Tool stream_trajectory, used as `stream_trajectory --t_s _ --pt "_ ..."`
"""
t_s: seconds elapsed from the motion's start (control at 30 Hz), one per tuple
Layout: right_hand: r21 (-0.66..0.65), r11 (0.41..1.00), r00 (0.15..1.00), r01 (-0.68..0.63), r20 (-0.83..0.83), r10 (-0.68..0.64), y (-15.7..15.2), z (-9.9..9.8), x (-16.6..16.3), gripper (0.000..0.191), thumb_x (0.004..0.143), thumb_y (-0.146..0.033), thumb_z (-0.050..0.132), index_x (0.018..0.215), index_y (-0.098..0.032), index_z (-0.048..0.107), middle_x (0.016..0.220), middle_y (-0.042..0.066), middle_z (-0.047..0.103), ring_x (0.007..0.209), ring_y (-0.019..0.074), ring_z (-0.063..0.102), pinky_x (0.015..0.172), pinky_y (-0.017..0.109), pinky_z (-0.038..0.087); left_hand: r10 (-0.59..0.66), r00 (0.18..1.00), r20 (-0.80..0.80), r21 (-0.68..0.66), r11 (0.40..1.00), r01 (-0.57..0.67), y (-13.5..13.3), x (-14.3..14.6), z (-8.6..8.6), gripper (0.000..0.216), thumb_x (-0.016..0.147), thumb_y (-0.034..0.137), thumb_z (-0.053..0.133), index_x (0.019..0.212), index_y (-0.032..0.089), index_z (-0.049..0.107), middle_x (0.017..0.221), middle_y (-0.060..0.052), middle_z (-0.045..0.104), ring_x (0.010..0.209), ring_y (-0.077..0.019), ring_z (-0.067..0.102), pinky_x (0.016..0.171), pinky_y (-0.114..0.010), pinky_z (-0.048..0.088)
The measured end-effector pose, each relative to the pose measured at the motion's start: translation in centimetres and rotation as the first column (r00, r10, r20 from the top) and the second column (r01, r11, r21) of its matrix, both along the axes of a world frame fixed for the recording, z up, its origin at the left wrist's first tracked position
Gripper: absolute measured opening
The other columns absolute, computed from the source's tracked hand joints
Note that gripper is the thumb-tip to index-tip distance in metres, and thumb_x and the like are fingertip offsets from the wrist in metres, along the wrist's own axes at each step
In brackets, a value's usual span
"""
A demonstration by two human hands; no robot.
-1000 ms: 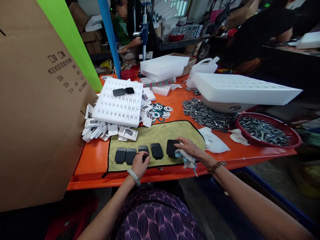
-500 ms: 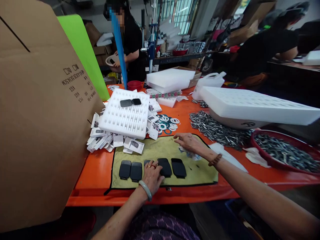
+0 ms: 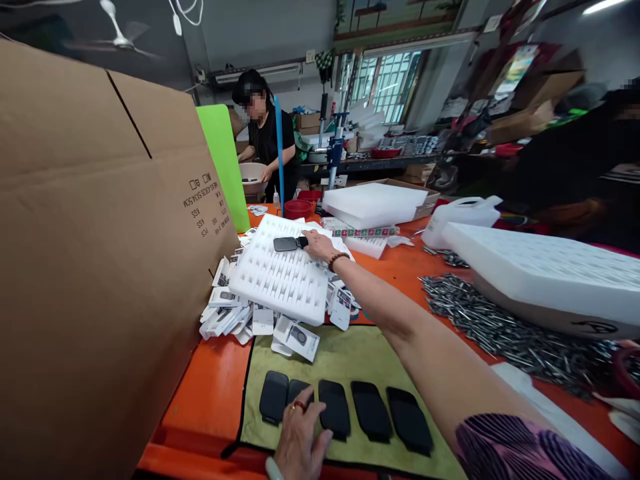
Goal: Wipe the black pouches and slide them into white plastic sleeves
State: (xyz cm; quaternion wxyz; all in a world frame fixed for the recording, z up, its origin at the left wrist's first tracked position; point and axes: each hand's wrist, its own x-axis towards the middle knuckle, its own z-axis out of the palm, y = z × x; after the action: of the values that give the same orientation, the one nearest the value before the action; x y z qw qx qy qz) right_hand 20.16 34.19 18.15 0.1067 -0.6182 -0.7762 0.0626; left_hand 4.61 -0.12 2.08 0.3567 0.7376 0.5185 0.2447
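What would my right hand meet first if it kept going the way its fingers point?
The black piece lying on the white foam tray. The right hand seems to touch its near end, though depth is unclear.

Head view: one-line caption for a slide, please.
Right hand touches a black part on the foam tray; left hand rests on black covers laid on cloth.

Five flat covers (image 3: 371,415) lie in a row on the cloth mat (image 3: 350,350) at the near edge of the table (image 3: 210,393). Behind it a foam tray (image 3: 283,283) rests on heaped cards (image 3: 220,317), with another cover (image 3: 286,244) on its far end. A cardboard box (image 3: 100,233) stands at the left, metal pins (image 3: 500,330) lie at the right.
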Motion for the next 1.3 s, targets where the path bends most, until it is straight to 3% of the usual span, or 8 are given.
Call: stream_trajectory --t_s 0.2,0.5,0.7,0.83,0.97,1.07,1.2,1.3 --pt "-0.082 0.996 0.989 -0.046 0.134 0.057 2.6 0.1 -1.4 0.044 0.084 -0.014 0.049 0.128 -0.016 0.052 0.128 0.018 0.054 0.112 0.0306 0.057 0.088 0.039 0.046 0.075 0.997 -0.009 0.002 0.997 -0.075 -0.4 -0.9 -2.2 0.041 0.077 0.027 0.060 0.117 0.023 0.066 0.138 -0.018 0.051 0.118 -0.0344 0.057 0.097 -0.046 0.047" --pt "0.008 0.989 0.972 -0.146 0.186 0.142 0.5 2.2 -1.3 0.028 0.080 -0.010 0.052 0.104 -0.008 0.066 0.114 0.022 0.062 0.109 0.0307 0.057 0.088 0.036 0.041 0.215 0.967 0.138 -0.006 0.976 -0.216 -0.6 -1.4 -0.8 0.038 0.077 0.033 0.059 0.111 0.022 0.068 0.135 -0.016 0.055 0.113 -0.0317 0.060 0.097 -0.043 0.048" --pt "-0.061 0.968 0.960 -0.244 -0.158 0.232 -8.2 1.8 0.7 0.027 0.084 -0.034 0.053 0.095 -0.015 0.070 0.090 0.007 0.070 0.085 0.0207 0.062 0.072 0.027 0.045 0.513 0.674 0.532 -0.328 0.858 -0.394 1.9 -2.6 2.0 0.062 0.075 0.060 0.060 0.117 0.015 0.063 0.123 -0.019 0.062 0.116 -0.0295 0.058 0.103 -0.039 0.043" --pt "-0.309 0.823 0.647 -0.476 -0.757 0.090 -18.4 -2.5 -0.1 0.035 0.076 -0.048 0.060 0.086 -0.016 0.071 0.079 0.003 0.069 0.071 0.0186 0.060 0.064 0.027 0.045 0.584 0.427 0.691 -0.508 0.812 -0.289 3.2 -1.7 5.4 0.074 0.067 0.066 0.067 0.120 0.016 0.060 0.131 -0.017 0.058 0.122 -0.0304 0.053 0.104 -0.039 0.040" --pt "-0.373 0.697 0.365 -0.612 -0.916 -0.169 -26.8 -7.1 -2.0 0.043 0.071 -0.056 0.064 0.082 -0.015 0.068 0.072 0.002 0.065 0.065 0.0154 0.056 0.061 0.026 0.043 0.599 0.347 0.722 -0.598 0.792 -0.124 2.3 0.8 7.4 0.064 0.067 0.064 0.069 0.109 0.015 0.065 0.118 -0.015 0.065 0.116 -0.0305 0.056 0.098 -0.039 0.044" --pt "-0.412 0.765 0.403 -0.495 -0.889 -0.218 -28.8 -8.0 -1.0 0.038 0.069 -0.052 0.067 0.076 -0.015 0.066 0.070 0.002 0.064 0.066 0.0156 0.056 0.063 0.027 0.044 0.652 0.295 0.698 -0.665 0.744 -0.071 1.3 2.1 7.7 0.055 0.066 0.058 0.073 0.095 0.012 0.067 0.102 -0.014 0.070 0.105 -0.0296 0.062 0.092 -0.038 0.048" --pt "-0.281 0.959 0.495 -0.035 -0.839 -0.227 -28.1 -6.7 2.8 0.033 0.067 -0.051 0.067 0.073 -0.019 0.062 0.071 0.002 0.063 0.071 0.0191 0.058 0.068 0.031 0.046 0.690 0.199 0.696 -0.706 0.708 0.012 0.5 2.4 7.9 0.043 0.068 0.046 0.077 0.093 0.013 0.064 0.097 -0.012 0.070 0.095 -0.0261 0.067 0.084 -0.037 0.053" --pt "-0.122 0.981 0.500 0.152 -0.846 -0.182 -29.7 -6.0 3.3 0.029 0.079 -0.048 0.058 0.084 -0.020 0.063 0.074 0.002 0.062 0.069 0.0184 0.057 0.066 0.031 0.048 0.717 0.208 0.665 -0.736 0.676 0.025 0.2 2.9 8.1 0.039 0.074 0.047 0.072 0.089 0.012 0.063 0.091 -0.012 0.070 0.089 -0.0243 0.068 0.079 -0.035 0.055"
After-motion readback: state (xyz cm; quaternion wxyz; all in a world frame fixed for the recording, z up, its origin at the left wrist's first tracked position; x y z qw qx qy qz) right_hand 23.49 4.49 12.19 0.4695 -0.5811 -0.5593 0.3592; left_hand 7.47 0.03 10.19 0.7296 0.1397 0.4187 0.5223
